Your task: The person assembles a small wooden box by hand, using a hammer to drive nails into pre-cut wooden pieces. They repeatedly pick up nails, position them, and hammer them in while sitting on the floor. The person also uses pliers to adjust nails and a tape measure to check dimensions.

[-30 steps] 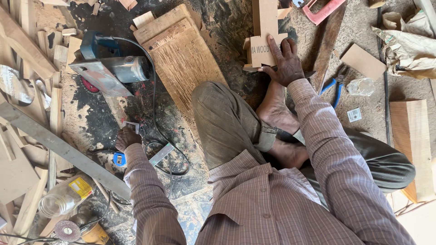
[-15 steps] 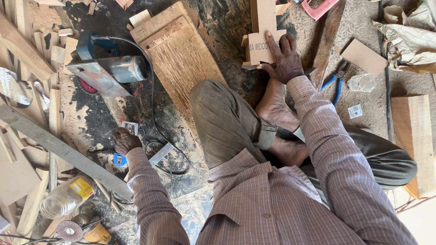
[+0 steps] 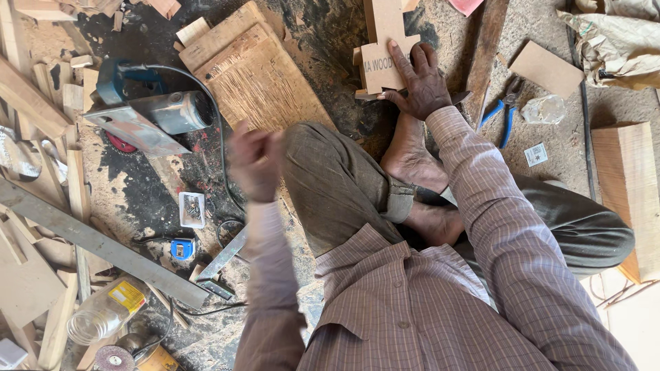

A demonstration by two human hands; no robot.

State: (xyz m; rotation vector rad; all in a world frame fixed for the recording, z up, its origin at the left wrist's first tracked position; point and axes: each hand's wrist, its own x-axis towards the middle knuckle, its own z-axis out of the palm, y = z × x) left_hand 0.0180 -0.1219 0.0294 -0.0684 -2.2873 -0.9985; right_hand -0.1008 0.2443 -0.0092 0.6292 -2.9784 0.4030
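My right hand (image 3: 421, 86) rests flat, fingers spread, on a pale cut-out wooden piece (image 3: 381, 58) lying on the dusty floor just beyond my bare foot (image 3: 412, 161). A thin dark strip (image 3: 462, 97) sticks out from under that hand. My left hand (image 3: 254, 165) is raised in front of my bent knee and is blurred by motion. Its fingers look curled, and I cannot make out whether anything is in them. A rough plywood board (image 3: 265, 75) lies between the two hands.
A blue and grey circular saw (image 3: 155, 117) with its cable sits at the left. A small card (image 3: 192, 209), blue tape measure (image 3: 182, 249), metal square (image 3: 221, 264), long grey bar (image 3: 96, 244), plastic bottle (image 3: 103, 312), blue pliers (image 3: 505, 110) and a wood block (image 3: 629, 185) lie around.
My left hand has lifted off the floor near the tape measure and swung up toward my knee. My right hand has stayed pressed on the wooden piece.
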